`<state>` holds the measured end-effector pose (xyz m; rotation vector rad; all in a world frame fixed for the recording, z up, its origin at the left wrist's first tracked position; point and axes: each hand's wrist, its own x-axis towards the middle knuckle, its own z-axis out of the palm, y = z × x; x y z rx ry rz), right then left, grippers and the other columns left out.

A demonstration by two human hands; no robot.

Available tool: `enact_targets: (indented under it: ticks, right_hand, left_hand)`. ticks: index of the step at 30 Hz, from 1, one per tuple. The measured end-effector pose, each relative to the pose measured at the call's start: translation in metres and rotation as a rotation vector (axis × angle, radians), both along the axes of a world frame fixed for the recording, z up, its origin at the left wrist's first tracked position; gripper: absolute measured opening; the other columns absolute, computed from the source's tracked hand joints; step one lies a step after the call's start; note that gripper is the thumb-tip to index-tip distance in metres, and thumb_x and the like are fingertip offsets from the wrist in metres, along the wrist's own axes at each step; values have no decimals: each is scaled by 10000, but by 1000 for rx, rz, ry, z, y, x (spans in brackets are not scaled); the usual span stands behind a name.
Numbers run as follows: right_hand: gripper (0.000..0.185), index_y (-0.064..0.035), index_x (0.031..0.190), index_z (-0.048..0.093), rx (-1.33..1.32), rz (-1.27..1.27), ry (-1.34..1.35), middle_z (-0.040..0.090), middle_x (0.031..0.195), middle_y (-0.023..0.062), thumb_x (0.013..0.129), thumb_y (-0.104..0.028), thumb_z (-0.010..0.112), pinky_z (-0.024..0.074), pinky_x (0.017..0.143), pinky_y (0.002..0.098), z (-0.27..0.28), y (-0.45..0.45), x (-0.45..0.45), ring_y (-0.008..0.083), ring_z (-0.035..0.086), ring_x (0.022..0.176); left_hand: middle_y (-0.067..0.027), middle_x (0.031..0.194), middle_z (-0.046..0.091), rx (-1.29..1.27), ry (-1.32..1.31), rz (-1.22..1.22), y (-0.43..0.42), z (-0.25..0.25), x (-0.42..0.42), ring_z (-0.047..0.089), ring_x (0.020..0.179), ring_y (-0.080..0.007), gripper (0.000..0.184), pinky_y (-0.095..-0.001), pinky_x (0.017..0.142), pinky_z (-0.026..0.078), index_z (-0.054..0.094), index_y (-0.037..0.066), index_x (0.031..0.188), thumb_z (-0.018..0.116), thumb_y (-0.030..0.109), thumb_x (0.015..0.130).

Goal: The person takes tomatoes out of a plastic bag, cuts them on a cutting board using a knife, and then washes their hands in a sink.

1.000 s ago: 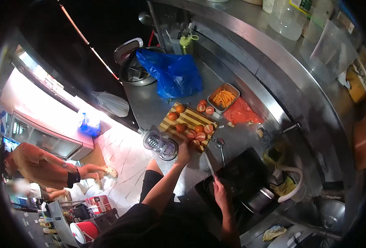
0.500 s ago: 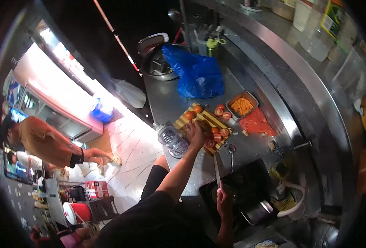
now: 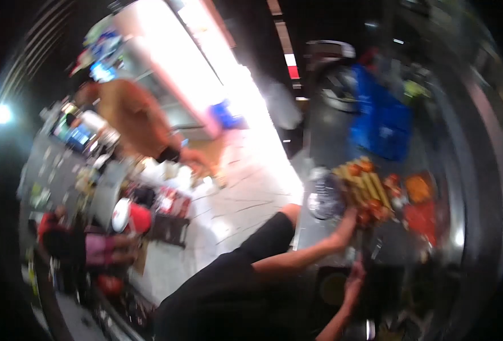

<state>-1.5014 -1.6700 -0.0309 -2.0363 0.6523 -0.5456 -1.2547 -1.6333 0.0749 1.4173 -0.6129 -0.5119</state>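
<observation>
Aslant lengthwise, striped board (image 3: 373, 186), near end rightward

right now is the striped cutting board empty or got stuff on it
Not empty: orange-red tomatoes sit on the cutting board, though blur makes them hard to count.

I watch through a single camera worn on the person's head, looking forward and steeply down over the wearer's own black-clothed torso (image 3: 228, 284), which fills the bottom centre at close range. The lens is very wide: straight edges bow and the corners fall to black. The view is tilted and faces leftward, so I get the grey metal worktop (image 3: 331, 136) on the right, the pale tiled floor (image 3: 245, 170) through the middle, and a person in an orange-brown shirt (image 3: 129, 113) farther off at left. Both hands, left (image 3: 349, 223) and right (image 3: 356, 271), show right of centre, fairly near me but blurred.
</observation>
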Motion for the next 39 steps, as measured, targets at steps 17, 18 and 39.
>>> enact_targets:
  ticks: [17, 18, 39]
  right_hand:
    - [331, -34, 849, 600, 686, -285, 472, 508, 679, 9, 1064, -282, 562, 410, 567, 353, 110, 33, -13, 124, 480, 627]
    - [229, -121, 984, 661, 506, -176, 296, 513, 676, -53, 1073, -321, 593, 346, 447, 259, 88, 35, -25, 58, 437, 511]
    - [410, -175, 1492, 572, 177, -272, 424, 676, 1228, 265, 1091, -252, 530, 551, 878, 444, 159, 39, 25, 448, 662, 1101]
  left_hand:
    - [-227, 1319, 580, 304, -651, -142, 15, -82, 28, 571, 1207, -403, 365, -487, 1060, 445, 603, 39, 1329, 531, 113, 979]
    - [-221, 1280, 568, 268, -703, -132, 14, -69, 27, 583, 1171, -413, 436, -474, 1026, 472, 590, 38, 1370, 586, 91, 938]
    - [-210, 1306, 664, 230, -325, -43, 6, -35, 21, 643, 1217, -333, 369, -393, 1043, 486, 617, 28, 1403, 579, 135, 1052]
